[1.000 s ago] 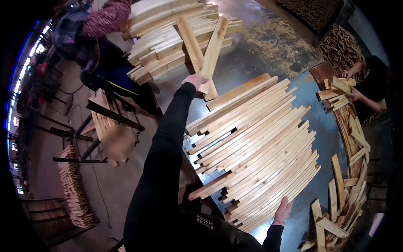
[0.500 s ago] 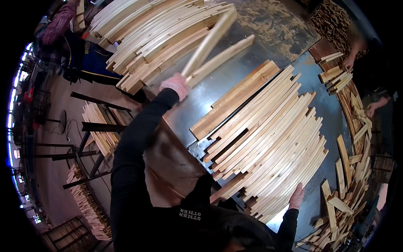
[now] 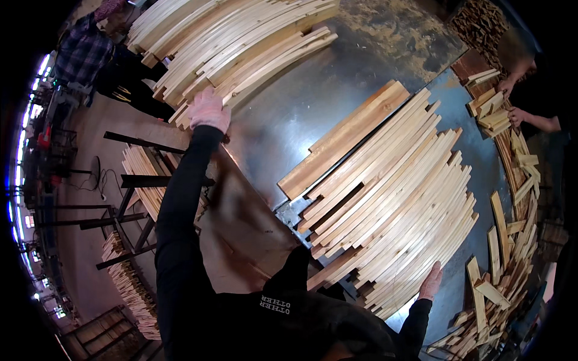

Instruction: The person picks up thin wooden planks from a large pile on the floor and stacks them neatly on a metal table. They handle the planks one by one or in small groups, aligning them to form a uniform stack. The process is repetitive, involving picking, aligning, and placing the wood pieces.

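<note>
My left hand (image 3: 208, 110), in a pinkish glove, is closed around the near ends of pale wooden strips (image 3: 283, 55) that lie along the near side of the far stack (image 3: 223, 42). Part of its grip is hidden by the back of the hand. At the near stack of wooden strips (image 3: 385, 210), my right hand (image 3: 431, 281) rests by the lower right edge, fingers stretched out and holding nothing. The near stack's strips lie side by side with uneven ends. Wider boards (image 3: 346, 141) lie along its far side.
Bare metal tabletop (image 3: 277, 114) separates the stacks. Offcuts (image 3: 494, 289) are heaped at the right. A co-worker's hands (image 3: 512, 114) are at short wood pieces at the upper right; another person (image 3: 90, 57) stands at the upper left. A dark metal rack (image 3: 144, 180) holds strips at left.
My left hand has moved left and away from me, bringing two angled strips down against the far stack. My right hand stays beside the near stack. The co-worker's hands have come closer together.
</note>
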A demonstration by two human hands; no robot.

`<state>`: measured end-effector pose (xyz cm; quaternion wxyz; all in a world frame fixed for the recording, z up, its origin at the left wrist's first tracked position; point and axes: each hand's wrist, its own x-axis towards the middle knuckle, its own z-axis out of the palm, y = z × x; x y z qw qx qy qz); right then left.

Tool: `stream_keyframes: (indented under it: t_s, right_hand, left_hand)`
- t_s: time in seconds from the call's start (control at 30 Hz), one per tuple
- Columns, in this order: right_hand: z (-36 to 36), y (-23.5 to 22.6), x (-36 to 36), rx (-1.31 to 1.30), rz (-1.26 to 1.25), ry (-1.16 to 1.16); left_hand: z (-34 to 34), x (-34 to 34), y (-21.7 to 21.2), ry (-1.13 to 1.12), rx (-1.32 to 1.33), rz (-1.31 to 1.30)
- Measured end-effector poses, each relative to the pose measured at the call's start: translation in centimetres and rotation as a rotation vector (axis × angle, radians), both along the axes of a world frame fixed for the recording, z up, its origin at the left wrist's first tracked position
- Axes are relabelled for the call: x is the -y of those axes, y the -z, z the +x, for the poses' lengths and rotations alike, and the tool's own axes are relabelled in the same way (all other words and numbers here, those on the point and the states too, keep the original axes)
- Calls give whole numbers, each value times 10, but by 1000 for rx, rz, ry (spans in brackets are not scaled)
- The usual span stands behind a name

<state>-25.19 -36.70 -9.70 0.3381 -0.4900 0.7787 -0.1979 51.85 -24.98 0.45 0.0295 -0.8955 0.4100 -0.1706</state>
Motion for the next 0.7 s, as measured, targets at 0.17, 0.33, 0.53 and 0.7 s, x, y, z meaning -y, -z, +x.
stream_keyframes:
  t_s: [0.17, 0.33, 0.53, 0.7]
  right_hand:
    - [-27, 18, 7, -229, 26, -39]
    - [-13, 10, 6, 11, 5, 85]
    - [11, -5, 0, 82, -4, 140]
    - [8, -1, 0, 93, -19, 113]
  left_hand:
    - [-36, -11, 112, 164, -1522, -366]
    - [-123, 61, 87, 800, -1090, 43]
    - [-151, 80, 100, 404, -1753, -161]
    - [-168, 83, 102, 288, -1417, 46]
